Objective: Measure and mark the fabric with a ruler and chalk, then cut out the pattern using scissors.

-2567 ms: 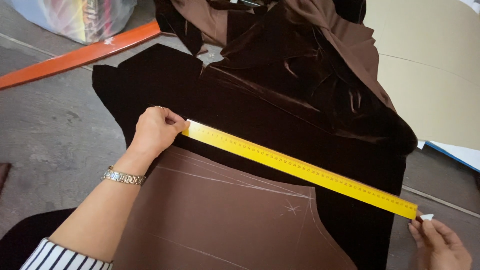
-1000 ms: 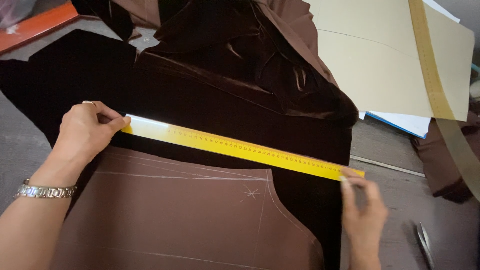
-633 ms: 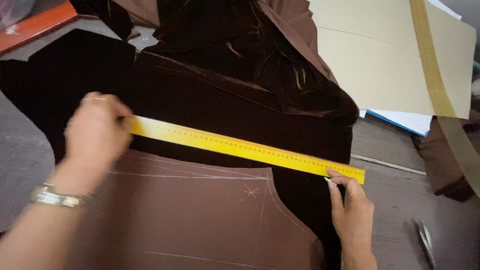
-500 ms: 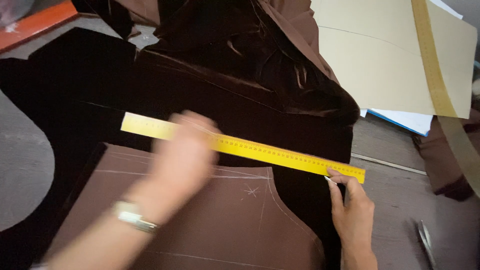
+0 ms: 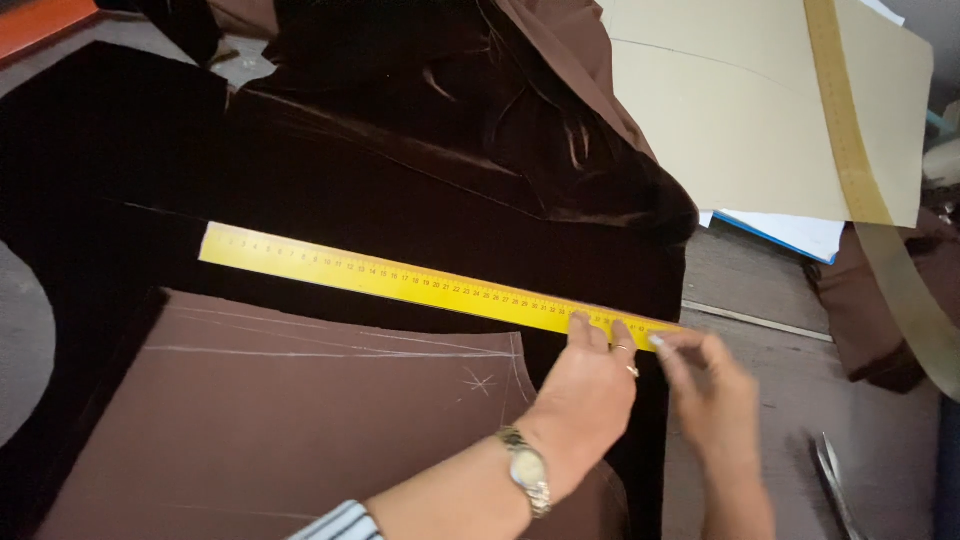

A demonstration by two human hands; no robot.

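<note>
The left hand (image 5: pixel 590 385), which had pinned the far left end of the yellow ruler (image 5: pixel 430 288), crossed over to its right end and came down with fingertips on the ruler there, just beside the right hand (image 5: pixel 712 400). The ruler's left end was left bare on the dark velvet fabric (image 5: pixel 380 190). The right hand shifted slightly off the ruler's tip.
</note>
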